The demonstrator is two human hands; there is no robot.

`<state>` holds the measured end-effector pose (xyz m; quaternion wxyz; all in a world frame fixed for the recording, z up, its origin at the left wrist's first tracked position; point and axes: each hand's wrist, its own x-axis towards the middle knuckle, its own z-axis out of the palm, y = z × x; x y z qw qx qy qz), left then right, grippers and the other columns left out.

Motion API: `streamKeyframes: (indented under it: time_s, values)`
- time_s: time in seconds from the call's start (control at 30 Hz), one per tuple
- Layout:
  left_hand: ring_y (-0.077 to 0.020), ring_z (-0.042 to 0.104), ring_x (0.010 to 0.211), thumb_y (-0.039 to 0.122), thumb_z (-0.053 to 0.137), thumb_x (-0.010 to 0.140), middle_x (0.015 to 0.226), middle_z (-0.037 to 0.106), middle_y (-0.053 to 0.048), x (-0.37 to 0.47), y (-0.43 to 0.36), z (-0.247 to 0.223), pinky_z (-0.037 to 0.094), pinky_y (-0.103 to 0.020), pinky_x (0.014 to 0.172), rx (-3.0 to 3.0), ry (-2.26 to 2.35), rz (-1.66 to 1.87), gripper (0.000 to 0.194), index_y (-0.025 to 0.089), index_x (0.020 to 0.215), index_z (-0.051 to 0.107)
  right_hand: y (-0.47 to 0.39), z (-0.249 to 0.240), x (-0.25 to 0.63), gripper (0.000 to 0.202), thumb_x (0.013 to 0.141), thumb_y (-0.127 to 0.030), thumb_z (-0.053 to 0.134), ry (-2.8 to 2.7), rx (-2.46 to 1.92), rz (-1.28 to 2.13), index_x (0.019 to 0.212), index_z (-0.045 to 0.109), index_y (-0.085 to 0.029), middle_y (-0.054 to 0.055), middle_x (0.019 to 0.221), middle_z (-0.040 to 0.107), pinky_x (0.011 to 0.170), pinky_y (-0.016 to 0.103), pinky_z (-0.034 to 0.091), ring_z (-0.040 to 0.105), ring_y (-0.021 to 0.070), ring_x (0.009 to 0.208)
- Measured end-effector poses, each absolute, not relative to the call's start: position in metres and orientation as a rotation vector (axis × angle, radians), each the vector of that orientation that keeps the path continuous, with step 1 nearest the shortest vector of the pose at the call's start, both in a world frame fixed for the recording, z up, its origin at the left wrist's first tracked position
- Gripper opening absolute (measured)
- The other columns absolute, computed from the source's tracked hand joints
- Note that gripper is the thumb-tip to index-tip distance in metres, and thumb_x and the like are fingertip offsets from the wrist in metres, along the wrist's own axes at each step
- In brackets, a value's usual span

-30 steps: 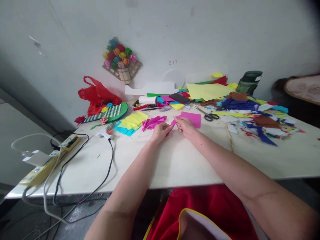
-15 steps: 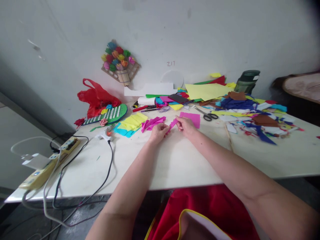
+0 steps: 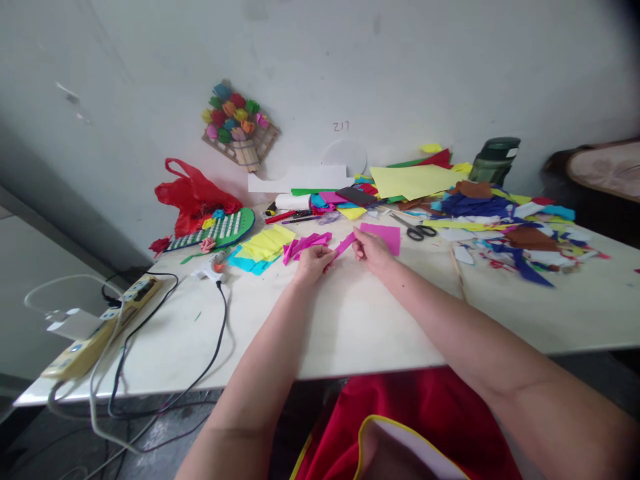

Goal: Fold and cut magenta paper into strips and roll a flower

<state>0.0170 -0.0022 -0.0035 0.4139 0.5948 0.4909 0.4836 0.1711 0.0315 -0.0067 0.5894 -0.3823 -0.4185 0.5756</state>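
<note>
While the left hand (image 3: pixel 315 263) pinches one end of a narrow, paper-like magenta strip (image 3: pixel 345 245), we note the right hand (image 3: pixel 371 249) pinching the other, half curled. Taking the black-handled scissors (image 3: pixel 421 233) as landmark, we place the strip to their left, a flat, straight-edged magenta sheet (image 3: pixel 389 236) nearer them, and creased magenta pieces (image 3: pixel 306 245) farther left.

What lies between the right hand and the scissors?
In the head view, a flat magenta sheet, then a sliver of white table, separate the right hand from the scissors.
</note>
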Motion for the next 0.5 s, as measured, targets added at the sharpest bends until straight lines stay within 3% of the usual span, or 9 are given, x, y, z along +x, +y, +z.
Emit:
streamKeyframes:
  time_s: [0.17, 0.5]
  values:
    - [-0.0064, 0.040, 0.040, 0.045, 0.070, 0.064, 0.047, 0.053, 0.002, 0.0158, -0.0046, 0.0003, 0.031, -0.021, 0.041, 1.521, 1.272, 1.203, 0.034, 0.015, 0.059, 0.056, 0.0317, -0.0069, 0.1698, 0.033, 0.064, -0.039, 0.072, -1.020, -0.896, 1.404, 0.057, 0.048, -0.016, -0.006, 0.042, 0.048, 0.031, 0.019, 0.024, 0.035, 0.0039, 0.032]
    - [-0.0073, 0.042, 0.042, 0.048, 0.068, 0.065, 0.052, 0.055, 0.000, 0.0117, 0.0019, -0.0060, 0.033, -0.021, 0.042, 1.569, 1.250, 1.196, 0.035, 0.015, 0.064, 0.057, 0.0333, -0.0086, 0.1679, 0.029, 0.066, -0.033, 0.072, -0.994, -0.884, 1.478, 0.058, 0.051, -0.016, -0.005, 0.042, 0.051, 0.030, 0.017, 0.026, 0.038, 0.0040, 0.031]
